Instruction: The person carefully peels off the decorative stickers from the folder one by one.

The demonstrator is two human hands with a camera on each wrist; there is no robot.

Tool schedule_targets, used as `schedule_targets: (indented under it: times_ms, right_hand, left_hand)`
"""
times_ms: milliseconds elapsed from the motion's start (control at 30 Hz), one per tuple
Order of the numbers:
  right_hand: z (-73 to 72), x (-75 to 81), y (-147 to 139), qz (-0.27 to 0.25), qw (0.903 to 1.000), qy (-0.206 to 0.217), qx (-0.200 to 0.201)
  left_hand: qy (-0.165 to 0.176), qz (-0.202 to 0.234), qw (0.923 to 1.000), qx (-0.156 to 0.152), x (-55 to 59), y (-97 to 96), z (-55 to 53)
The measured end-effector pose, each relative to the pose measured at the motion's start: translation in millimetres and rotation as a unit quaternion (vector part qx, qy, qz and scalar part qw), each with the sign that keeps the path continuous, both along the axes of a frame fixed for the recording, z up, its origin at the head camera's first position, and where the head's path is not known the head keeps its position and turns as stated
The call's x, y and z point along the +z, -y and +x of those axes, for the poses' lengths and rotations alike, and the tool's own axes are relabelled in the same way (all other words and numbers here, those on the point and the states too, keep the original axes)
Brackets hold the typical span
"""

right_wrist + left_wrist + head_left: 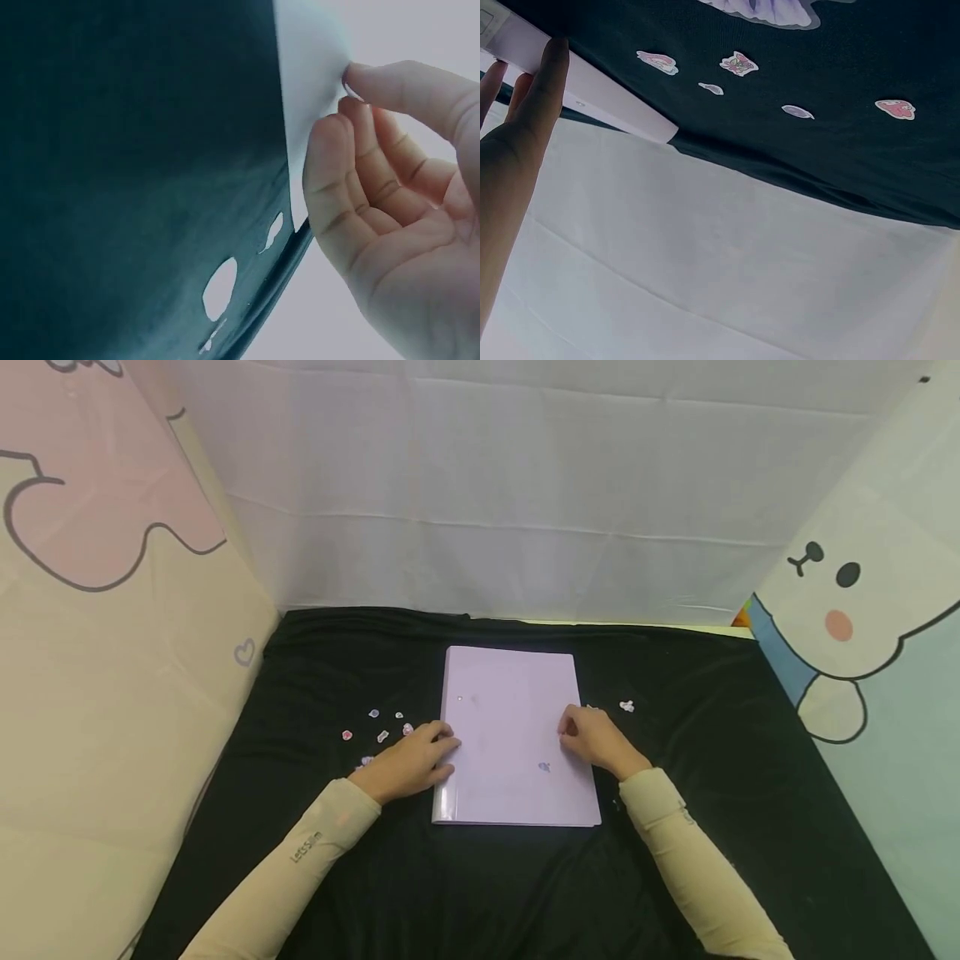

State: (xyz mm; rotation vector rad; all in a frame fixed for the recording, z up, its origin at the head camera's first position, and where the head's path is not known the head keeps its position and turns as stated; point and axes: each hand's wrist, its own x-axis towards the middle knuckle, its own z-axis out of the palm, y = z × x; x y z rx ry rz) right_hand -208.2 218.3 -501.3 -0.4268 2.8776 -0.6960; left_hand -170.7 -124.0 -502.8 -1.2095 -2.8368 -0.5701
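Note:
A lilac folder (510, 710) lies on black cloth. On its lower right part is a small bluish-purple sticker (544, 767). My left hand (412, 762) rests its fingers on the folder's left edge, by the spine; in the left wrist view the fingers (544, 90) reach over that edge. Above the folder's right edge is my right hand (596, 739), its fingers curled in toward the thumb. In the right wrist view the hand (397, 180) pinches what looks like a small pale sticker (352, 93), seen only as a thin sliver at the thumb tip.
Several small stickers (382, 737) lie scattered left of the folder. To the right, a white sticker (627, 706) lies on the black cloth (510, 893). A white fabric wall (487, 485) stands behind, with printed cartoon panels on both sides.

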Motion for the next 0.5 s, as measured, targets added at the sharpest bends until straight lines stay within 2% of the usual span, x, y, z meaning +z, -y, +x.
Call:
schedule_targets:
  times_ms: [200,367,500]
  right_hand:
    - [-1.4,3.4,-20.0,-0.022,0.9992,-0.008,-0.032]
    - [-2.1,9.4,-55.4,-0.027,0.9974,0.005,-0.067]
    - [-1.2,6.3,-85.1,-0.015,0.9947,0.004,-0.101]
  left_hand:
    - [0.008,0.0,1.0,0.001,2.7,-0.4,0.6]
    - [0.01,-0.003,0.9999,0.002,3.3,-0.7,0.5]
    - [0.01,-0.004,0.9999,0.003,3.0,-0.5,0.9]
